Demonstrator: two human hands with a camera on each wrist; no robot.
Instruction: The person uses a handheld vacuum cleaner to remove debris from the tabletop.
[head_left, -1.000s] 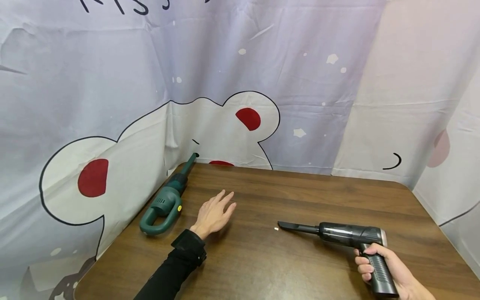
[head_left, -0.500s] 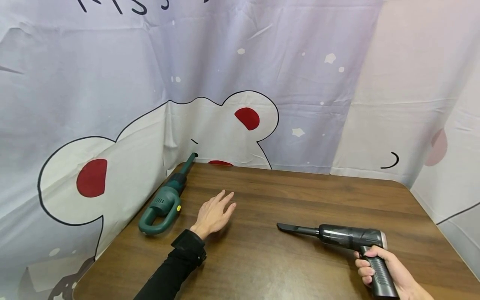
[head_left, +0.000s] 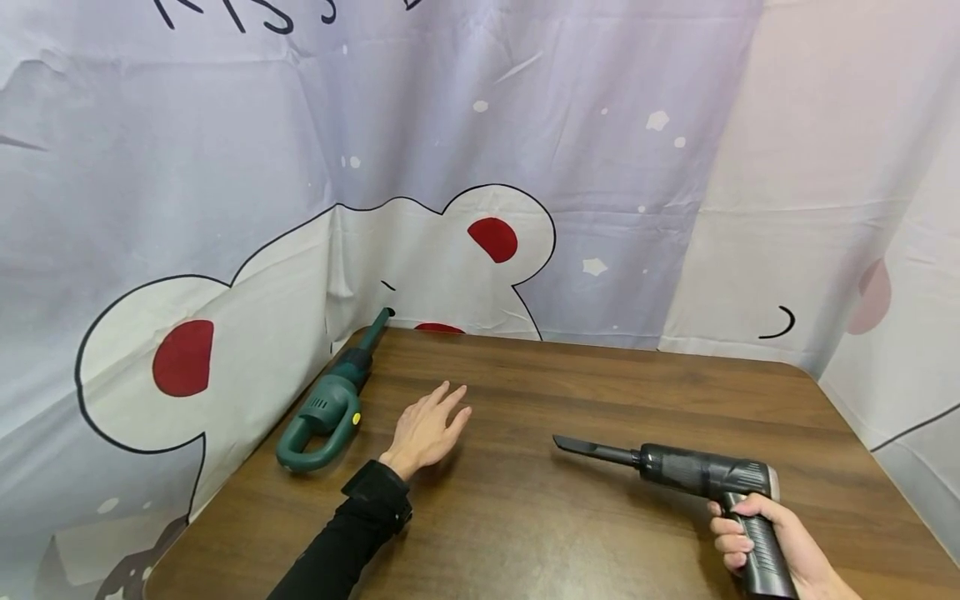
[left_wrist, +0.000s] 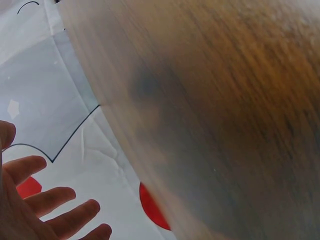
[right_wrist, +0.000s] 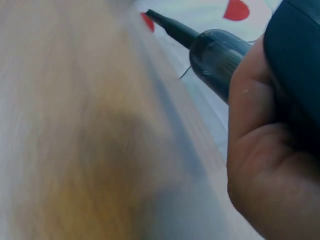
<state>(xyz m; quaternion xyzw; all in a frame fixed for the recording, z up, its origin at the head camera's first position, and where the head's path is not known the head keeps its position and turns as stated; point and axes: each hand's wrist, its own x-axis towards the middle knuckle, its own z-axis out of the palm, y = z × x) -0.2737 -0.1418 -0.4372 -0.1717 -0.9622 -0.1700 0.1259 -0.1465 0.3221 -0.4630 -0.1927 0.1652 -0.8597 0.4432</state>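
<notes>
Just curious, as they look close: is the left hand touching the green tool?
Apart. The head view shows a strip of bare table between the left hand and the green tool.

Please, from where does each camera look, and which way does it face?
Head: on the head, looking forward and down at the table; left grip, right grip and black sleeve show.
Left wrist: on that wrist, looking across the table toward the printed cloth; the left grip's fingers show.
Right wrist: on that wrist, looking along the black handheld tool; the right grip shows.
Shared: head and right wrist both show the black handheld tool.
</notes>
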